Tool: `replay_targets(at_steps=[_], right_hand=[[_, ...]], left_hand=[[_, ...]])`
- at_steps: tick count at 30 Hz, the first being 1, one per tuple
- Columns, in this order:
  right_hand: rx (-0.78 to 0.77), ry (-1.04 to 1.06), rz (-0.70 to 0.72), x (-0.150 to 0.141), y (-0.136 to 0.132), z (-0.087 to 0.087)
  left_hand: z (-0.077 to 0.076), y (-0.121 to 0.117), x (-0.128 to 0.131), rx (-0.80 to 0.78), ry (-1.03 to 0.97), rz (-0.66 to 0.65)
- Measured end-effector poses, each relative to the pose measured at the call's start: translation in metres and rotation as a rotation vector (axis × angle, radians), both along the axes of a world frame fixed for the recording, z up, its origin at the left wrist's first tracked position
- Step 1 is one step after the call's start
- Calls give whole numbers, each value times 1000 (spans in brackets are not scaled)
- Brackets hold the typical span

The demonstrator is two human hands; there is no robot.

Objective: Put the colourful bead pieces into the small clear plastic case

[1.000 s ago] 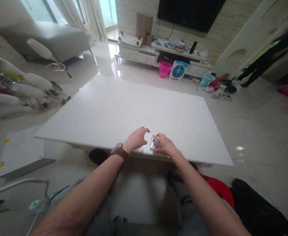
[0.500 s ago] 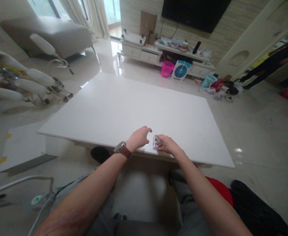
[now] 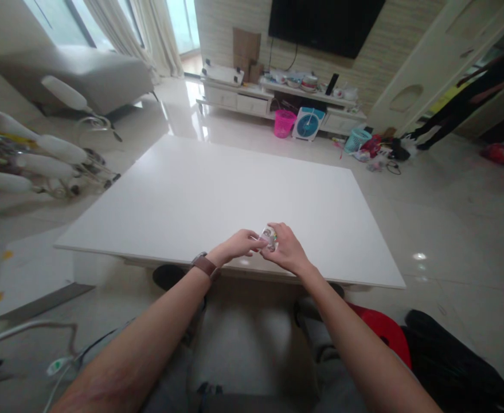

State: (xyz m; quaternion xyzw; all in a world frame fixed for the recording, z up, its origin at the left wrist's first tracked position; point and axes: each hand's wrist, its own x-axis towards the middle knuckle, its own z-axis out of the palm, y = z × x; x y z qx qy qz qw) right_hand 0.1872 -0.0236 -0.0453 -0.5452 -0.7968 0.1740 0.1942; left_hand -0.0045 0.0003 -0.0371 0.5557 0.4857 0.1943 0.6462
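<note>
A small clear box (image 3: 268,236) with a coloured print, resembling a boxed deck of playing cards, is held just above the near part of the white table (image 3: 252,189). My right hand (image 3: 286,246) grips it from the right, thumb on the near side and fingers on the far side. From the left, my left hand (image 3: 239,243) meets it with thumb and fingertips closed at its left end. A watch with a brown strap (image 3: 205,265) is on my left wrist. The fingers cover part of the box, so its print is too small to read.
Past the table stand a pink basket (image 3: 284,123), a blue and white fan (image 3: 308,123) and a low TV cabinet (image 3: 234,98). A white panel (image 3: 36,269) lies at left. A red stool (image 3: 381,335) is near my right leg. Another person's legs (image 3: 449,117) show at far right.
My right hand has lifted and tilted the box off the tabletop. My left hand, earlier apart with curled fingers, has come to the box's left end. The view has tipped slightly.
</note>
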Motion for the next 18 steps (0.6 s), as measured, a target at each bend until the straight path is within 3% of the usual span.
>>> replay_targets(at_steps=[4,10,18], right_hand=[[3,139,-133,-5,-6,14],[-285,573,-205,-1,-13,22],[-490,933,-295,-5,-3,15]], left_hand=[[10,0,4,-53,-255,130],[18,4,6,-79,-308,284],[17,11,4,102,-206,154]])
